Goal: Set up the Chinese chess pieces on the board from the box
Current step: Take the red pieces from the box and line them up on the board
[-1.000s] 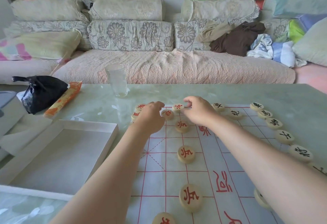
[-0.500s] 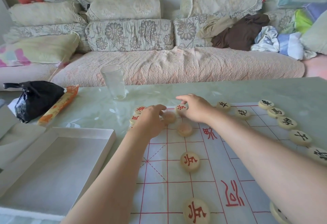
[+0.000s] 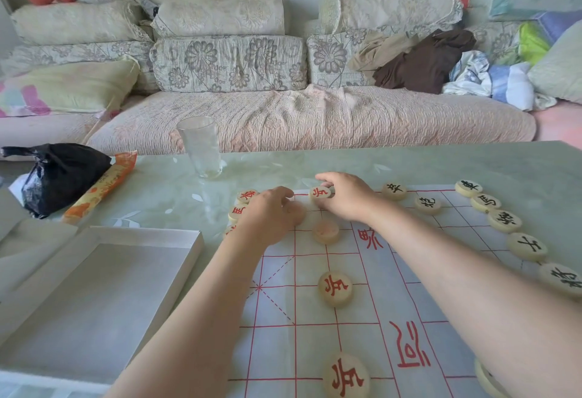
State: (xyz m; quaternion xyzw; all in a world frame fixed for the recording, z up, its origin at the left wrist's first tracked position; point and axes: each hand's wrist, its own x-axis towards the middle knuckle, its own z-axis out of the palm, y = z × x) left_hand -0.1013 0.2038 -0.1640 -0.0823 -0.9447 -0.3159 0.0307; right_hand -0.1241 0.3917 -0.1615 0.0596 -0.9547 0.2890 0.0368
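A white paper board (image 3: 393, 290) with red lines lies on the table. Round wooden pieces stand on it: red-lettered ones (image 3: 335, 288) down the middle column and at the far left edge (image 3: 247, 195), black-lettered ones (image 3: 526, 246) along the right edge. My left hand (image 3: 272, 216) rests fingers-down on a piece at the board's far left; that piece is mostly hidden under the fingers. My right hand (image 3: 346, 196) pinches a red-lettered piece (image 3: 320, 192) at the far edge. The empty white box (image 3: 91, 297) lies to the left.
A clear glass (image 3: 200, 147) stands beyond the board. A black plastic bag (image 3: 59, 174) and an orange packet (image 3: 100, 186) lie at the far left of the green table (image 3: 472, 164). A sofa with cushions and clothes runs behind the table.
My right hand has slid left along the far edge with the red piece. My left hand shifted slightly forward and now covers the piece beside it. The camera tilted down a little.
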